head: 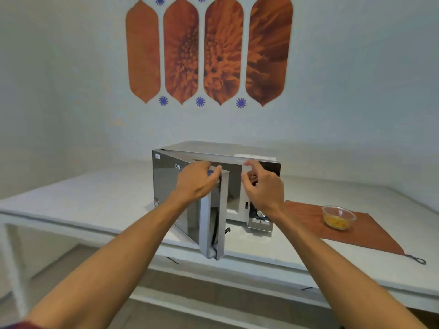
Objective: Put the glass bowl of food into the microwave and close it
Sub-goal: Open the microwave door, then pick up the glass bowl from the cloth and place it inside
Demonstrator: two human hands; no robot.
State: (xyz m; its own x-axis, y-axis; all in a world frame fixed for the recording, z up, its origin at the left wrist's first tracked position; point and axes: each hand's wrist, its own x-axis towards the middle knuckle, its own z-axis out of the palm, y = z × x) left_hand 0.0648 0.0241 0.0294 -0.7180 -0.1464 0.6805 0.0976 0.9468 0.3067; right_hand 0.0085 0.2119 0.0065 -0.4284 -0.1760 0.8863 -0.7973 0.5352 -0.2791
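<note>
Microwave (213,160): a silver unit set on the white desk (95,205), near the middle of the view, its cavity partly exposed.
Door (180,200): hinged at the left and swung partway outward toward the camera; its mirrored front is turned to the left, and its free edge with the handle faces the viewer.
Left hand (197,181): closed on the upper corner of the door's free edge, with the fingers curled over the top of it.
Right hand (263,188): held in front of the control panel (260,217) at the right side of the microwave, fingers bent, fingertips at the top front edge of the unit; whether anything is gripped there cannot be told.
Hands: kept apart, one on each side of the opening.
Glass bowl (339,217): stood upright on a rust-coloured cloth (356,236) to the right of the microwave, well apart from both hands and outside the oven.
Food (336,223): yellow-orange pieces seen in the bottom of the bowl.
Cloth: spread flat on the desk, with a small dark loop at its near right corner.
Wall (71,91): white, decorated above the microwave with four orange floral panels (209,51) and small blue stars.
</note>
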